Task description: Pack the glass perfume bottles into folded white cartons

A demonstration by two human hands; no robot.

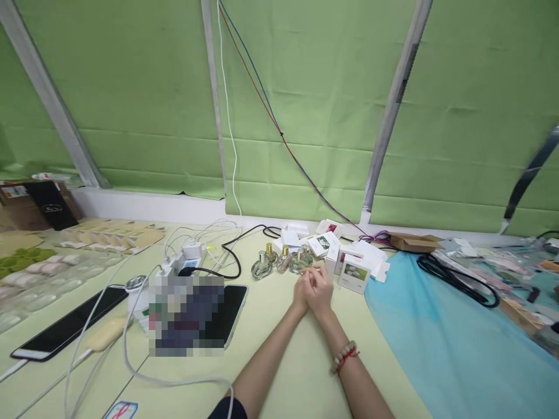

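My left hand (300, 293) and my right hand (320, 286) rest together on the pale yellow table, fingers folded against each other. Both are closed, and no object shows in them; the space between the palms is hidden. Just beyond my fingertips stand several small glass perfume bottles with gold or clear caps, among them a round bottle (262, 267) and a pinkish bottle (283, 261). A white box with a picture on it (355, 276) stands right of my right hand. Behind it lie more white boxes, including a tilted box (324, 243).
To the left lie a phone (236, 305), a dark tablet (72, 323), a yellowish power bank (108, 333) and a power strip (192, 253) with trailing cables. A blue sheet (419, 326) covers the right side, with a coiled black cable (458, 283) on it.
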